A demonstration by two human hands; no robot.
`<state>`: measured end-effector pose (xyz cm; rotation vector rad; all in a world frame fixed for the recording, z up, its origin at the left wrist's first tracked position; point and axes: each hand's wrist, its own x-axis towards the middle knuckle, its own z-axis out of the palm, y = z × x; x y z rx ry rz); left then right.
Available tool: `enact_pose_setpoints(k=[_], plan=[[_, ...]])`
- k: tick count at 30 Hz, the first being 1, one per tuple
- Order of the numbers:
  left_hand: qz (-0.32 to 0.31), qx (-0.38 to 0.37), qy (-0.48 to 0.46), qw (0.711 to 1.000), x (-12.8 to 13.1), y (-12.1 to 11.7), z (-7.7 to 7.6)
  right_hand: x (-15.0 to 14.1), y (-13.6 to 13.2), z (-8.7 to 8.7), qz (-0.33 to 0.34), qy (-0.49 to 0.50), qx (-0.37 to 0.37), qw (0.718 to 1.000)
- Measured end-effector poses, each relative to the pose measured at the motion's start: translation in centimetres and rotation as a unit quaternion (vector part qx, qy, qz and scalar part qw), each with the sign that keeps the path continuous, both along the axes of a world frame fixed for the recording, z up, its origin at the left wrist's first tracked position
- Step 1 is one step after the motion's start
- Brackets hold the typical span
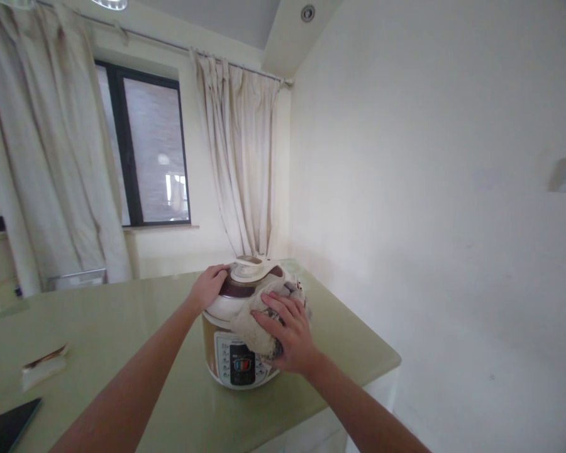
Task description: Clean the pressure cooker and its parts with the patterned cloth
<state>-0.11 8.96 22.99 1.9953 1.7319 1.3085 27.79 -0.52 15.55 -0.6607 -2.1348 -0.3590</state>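
A white and gold electric cooker [210,343] with a dark control panel stands upright on the pale green table. My left hand [210,286] grips the left side of its lid [239,288], fingers bent over the edge. A crumpled whitish cloth [249,327] with a dark pattern lies against the cooker's right front. My right hand [290,330] is closed on this cloth and presses it to the cooker's side, fingers spread over the fabric. Cloth and hand cover the right part of the lid and body.
On the table [165,396] at the left lie a small white packet [44,371] with a brown strip and a dark flat object [9,428]. A white wall [429,220] borders the table's right side. Curtains [245,157] and a window [155,151] are behind.
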Motion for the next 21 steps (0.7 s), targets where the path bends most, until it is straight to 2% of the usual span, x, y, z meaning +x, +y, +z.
enact_pose_setpoints(k=[3, 6, 9, 11, 14, 16, 19, 21], plan=[[-0.001, 0.002, 0.0, 1.0, 0.0, 0.0, 0.0, 0.3, 2.1, 4.0, -0.049, 0.087, -0.079, 0.992], [-0.001, 0.0, 0.0, 1.0, 0.1, -0.1, 0.0, 1.3, 5.7, 7.9, -0.152, 0.183, -0.233, 0.943], [-0.002, -0.001, 0.002, 1.0, 0.3, -0.1, 0.0, 2.1, 8.8, 10.8, -0.219, 0.18, -0.361, 0.889], [-0.003, 0.0, 0.003, 1.0, 0.3, -0.1, -0.1, 1.9, 9.4, 11.9, -0.247, 0.155, -0.374, 0.88], [-0.002, 0.002, 0.002, 1.0, 0.3, 0.1, -0.2, 0.5, 7.4, 12.0, -0.267, 0.091, -0.31, 0.908], [0.0, 0.002, 0.001, 1.0, 0.3, 0.1, -0.3, -0.7, 4.8, 10.9, -0.23, 0.059, -0.236, 0.942], [-0.001, 0.003, 0.001, 1.0, 0.4, 0.1, -0.2, -1.8, 1.5, 8.5, -0.069, 0.027, -0.128, 0.989], [-0.001, 0.002, 0.002, 1.0, 0.4, 0.0, -0.2, -1.6, 1.0, 7.3, 0.063, -0.008, -0.083, 0.995]])
